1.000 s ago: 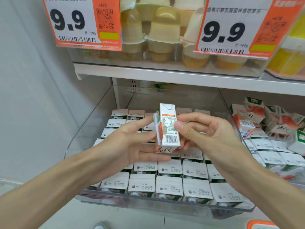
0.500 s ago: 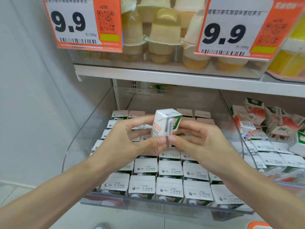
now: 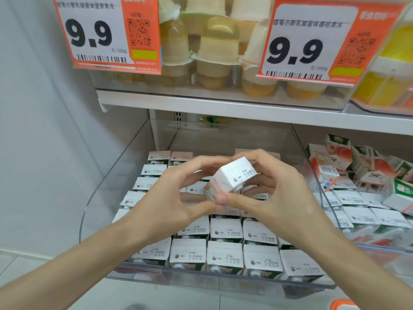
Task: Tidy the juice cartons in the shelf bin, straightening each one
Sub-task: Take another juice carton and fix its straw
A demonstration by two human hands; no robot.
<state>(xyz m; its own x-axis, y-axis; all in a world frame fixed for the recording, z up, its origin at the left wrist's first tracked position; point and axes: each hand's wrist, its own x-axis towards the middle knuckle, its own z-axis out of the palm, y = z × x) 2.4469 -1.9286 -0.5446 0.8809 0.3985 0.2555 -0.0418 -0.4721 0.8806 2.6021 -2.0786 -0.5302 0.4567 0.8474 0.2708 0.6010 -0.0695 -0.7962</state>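
Turning from side-on to top-up, the carton [image 3: 234,175] hovers over the middle of the bin [image 3: 201,281], left hand [image 3: 176,198] at nine o'clock and right hand [image 3: 277,198] at three pinching it; probably ready to slot in.

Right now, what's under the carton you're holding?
Rows of upright cartons in the bin, printed tops showing. The spot straight below is covered by the left hand, right hand and held carton.

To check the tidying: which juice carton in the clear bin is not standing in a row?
The tilted carton held above the rows between the left hand and the right hand; all others in that bin stand upright, white tops up.
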